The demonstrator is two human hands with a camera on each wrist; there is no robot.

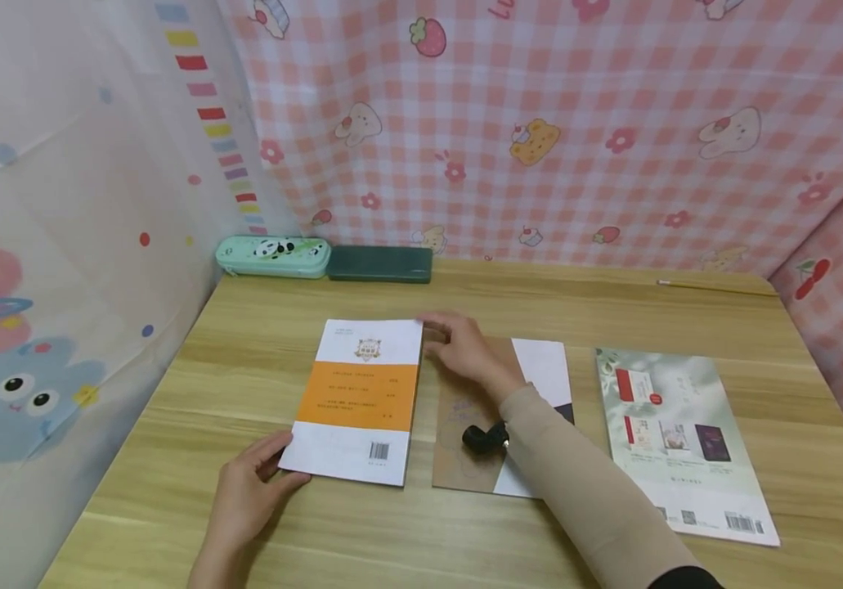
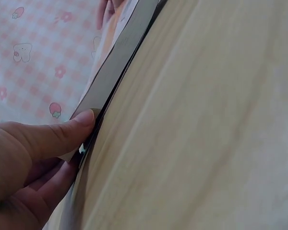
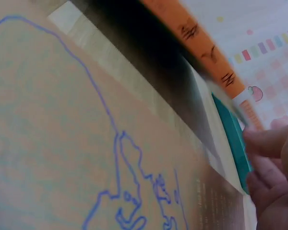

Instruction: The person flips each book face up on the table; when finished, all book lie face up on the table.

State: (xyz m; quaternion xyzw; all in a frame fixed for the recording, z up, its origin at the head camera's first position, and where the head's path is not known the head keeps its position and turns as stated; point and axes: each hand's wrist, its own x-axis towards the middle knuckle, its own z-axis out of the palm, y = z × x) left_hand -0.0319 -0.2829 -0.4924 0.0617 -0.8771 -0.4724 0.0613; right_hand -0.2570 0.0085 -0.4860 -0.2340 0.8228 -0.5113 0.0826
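Note:
A white book [image 1: 343, 454] with an orange band across its cover is held by both hands, barcode at its lower right. My left hand [image 1: 248, 491] pinches its lower left corner. In the left wrist view the left thumb [image 2: 62, 136] lies along the page edges, with other fingers below. At the upper right corner, my right hand [image 1: 465, 348] grips the book. The right wrist view shows the orange spine [image 3: 197, 38] with dark lettering, and a dark gap beneath it. Under the right forearm lies a brown and white book [image 1: 458, 470], partly hidden.
A magazine with a pale green cover [image 1: 664, 483] lies at the right. Along the back stand a mint panda pencil case [image 1: 274, 256] and a dark green case [image 1: 380, 264]. A pencil [image 1: 715, 287] lies at the back right. Patterned cloth [image 1: 539, 188] hangs behind.

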